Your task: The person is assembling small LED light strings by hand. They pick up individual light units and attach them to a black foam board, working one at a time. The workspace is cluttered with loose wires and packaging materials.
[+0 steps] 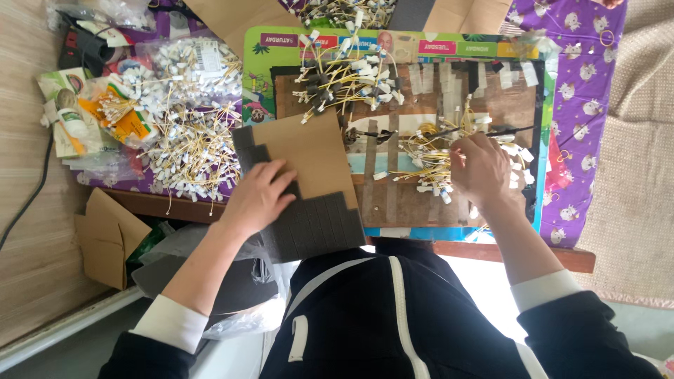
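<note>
Cardboard-backed foam sheet [309, 189] lies under the left hand [261, 196], fingers gripping it; the right hand [481, 168] seemingly pinches yellow wires [421, 158] on the desk [379, 203]; a clear bag [186, 60] holds more.

surface: low wooden table [175, 205] | cover: purple patterned cloth [583, 105] | on it: taped board [393, 203] (wire-strewn), bagged tagged wires [189, 151]
</note>
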